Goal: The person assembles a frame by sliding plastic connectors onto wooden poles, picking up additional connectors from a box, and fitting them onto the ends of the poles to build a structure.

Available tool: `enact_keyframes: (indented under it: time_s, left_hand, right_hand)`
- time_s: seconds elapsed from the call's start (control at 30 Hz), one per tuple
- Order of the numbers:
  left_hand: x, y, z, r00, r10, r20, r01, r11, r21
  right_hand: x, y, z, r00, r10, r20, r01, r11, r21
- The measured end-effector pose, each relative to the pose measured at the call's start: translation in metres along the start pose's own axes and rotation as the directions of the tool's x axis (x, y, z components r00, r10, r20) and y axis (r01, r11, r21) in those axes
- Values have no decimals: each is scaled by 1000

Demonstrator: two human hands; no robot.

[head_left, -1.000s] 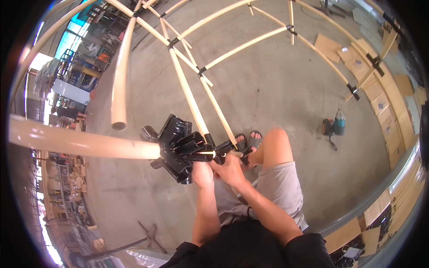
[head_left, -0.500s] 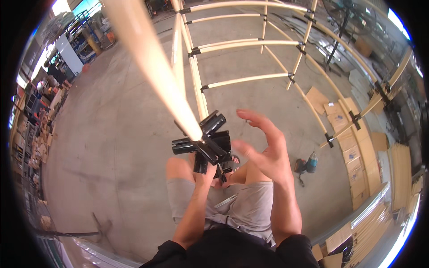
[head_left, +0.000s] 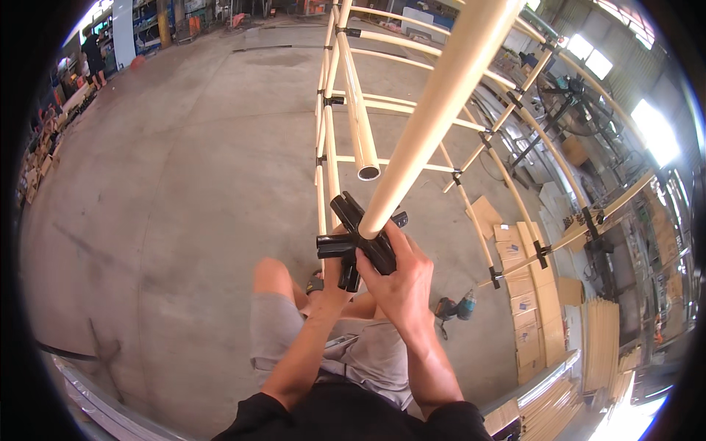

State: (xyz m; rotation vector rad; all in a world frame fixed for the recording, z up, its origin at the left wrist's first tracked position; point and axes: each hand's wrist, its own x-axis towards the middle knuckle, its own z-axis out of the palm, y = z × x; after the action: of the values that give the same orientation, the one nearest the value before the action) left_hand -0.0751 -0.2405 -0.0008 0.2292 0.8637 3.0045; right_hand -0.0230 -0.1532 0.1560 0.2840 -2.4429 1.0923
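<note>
Black metal pipe joints (head_left: pixel 334 246) are bunched above my lap, pointing several ways. My left hand (head_left: pixel 336 288) grips the bunch from below, its fingers mostly hidden behind the joints. My right hand (head_left: pixel 403 285) is closed on the joint (head_left: pixel 379 254) at the lower end of a long cream pipe (head_left: pixel 441 110), thumb on the near side and fingers on the far side. That pipe slants up and to the right, out of view. Beyond the bunch, a second cream pipe (head_left: pixel 356 110) shows its hollow end, apart from the joints.
A frame of cream pipes (head_left: pixel 412 103) with black joints stands ahead and to the right. On the floor at right lie a teal cordless drill (head_left: pixel 466 305) and flattened cardboard (head_left: pixel 526 316). Long stock (head_left: pixel 603 345) is stacked farther right. A person (head_left: pixel 93 55) stands far left.
My right hand was open and apart from the joints; it has moved left and closed on one. The pipe, which slanted up-left, now slants up-right, and the whole view has shifted.
</note>
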Motion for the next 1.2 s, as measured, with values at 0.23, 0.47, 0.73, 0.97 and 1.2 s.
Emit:
enact_keyframes:
  time_s: [0.23,0.47,0.73,0.97,1.2]
  left_hand:
    - [-22,35,-8,934,-42,356,-204,755,624]
    - [-25,5,-12,971,108,215,-239,531,813]
    - [-19,10,13,972,197,126,-234,806,543]
    - [-20,16,13,936,252,247,-353,700,622]
    - [-22,24,19,969,78,237,-176,886,429]
  right_hand:
    - [-11,23,11,979,-120,-167,121,993,-5]
    - [-11,27,17,967,-64,-248,105,982,155]
    - [-6,31,8,966,-59,-252,104,980,167]
    - [1,30,4,974,-57,-220,129,934,333]
    - [4,37,2,983,182,26,-128,575,808]
